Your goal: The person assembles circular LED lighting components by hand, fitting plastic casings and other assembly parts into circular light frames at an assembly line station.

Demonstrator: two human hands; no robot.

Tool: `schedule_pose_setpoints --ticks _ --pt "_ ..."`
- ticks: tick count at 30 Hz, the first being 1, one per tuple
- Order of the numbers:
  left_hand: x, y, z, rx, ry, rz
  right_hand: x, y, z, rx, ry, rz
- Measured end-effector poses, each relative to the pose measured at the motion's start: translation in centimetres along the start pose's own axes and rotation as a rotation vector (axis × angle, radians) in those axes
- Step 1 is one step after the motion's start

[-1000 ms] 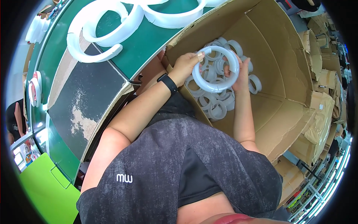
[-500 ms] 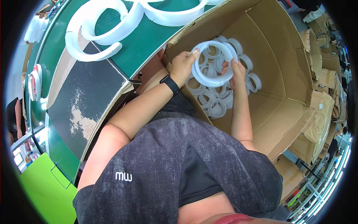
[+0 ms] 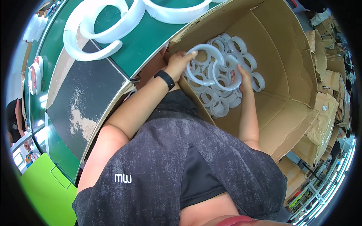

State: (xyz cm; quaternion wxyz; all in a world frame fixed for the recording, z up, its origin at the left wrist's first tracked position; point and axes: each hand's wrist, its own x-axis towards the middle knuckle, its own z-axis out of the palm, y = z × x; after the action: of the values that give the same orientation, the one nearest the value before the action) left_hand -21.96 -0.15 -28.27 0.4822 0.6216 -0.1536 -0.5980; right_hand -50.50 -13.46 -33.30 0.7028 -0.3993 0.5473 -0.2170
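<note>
My left hand [image 3: 179, 64] grips the left edge of a translucent white plastic ring [image 3: 203, 47], thumb on top. This ring has a gap on its right side. My right hand [image 3: 244, 78] is closed on the right edge of a second white ring [image 3: 216, 77], whose left part overlaps the gap of the first. Both are held above a cardboard box [image 3: 277, 41], where several smaller white rings [image 3: 220, 110] lie loosely piled. Some of my fingers are hidden behind the rings.
On the left stands a green table [image 3: 132, 56] carrying large curled white plastic rings [image 3: 92, 56]. A worn black board [image 3: 83, 105] lies beside it. A lime-green panel [image 3: 47, 192] sits at lower left. More cardboard cartons [image 3: 324, 113] are stacked at the right.
The rings that were together as one round stack between my hands are now offset sideways, partly overlapping. My left hand has moved slightly left and down, my right hand slightly right.
</note>
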Motion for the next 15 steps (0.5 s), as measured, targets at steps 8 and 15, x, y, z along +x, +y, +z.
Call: schedule_pose_setpoints --ticks 8,15 --pt "-0.3 -6.3 2.3 1.005 0.216 0.530 3.7 16.7 -0.3 -0.469 0.199 0.226" --pt "-1.1 -5.5 2.6 1.330 -0.465 0.481 10.0 29.1 -11.4 -1.239 0.219 -0.127"
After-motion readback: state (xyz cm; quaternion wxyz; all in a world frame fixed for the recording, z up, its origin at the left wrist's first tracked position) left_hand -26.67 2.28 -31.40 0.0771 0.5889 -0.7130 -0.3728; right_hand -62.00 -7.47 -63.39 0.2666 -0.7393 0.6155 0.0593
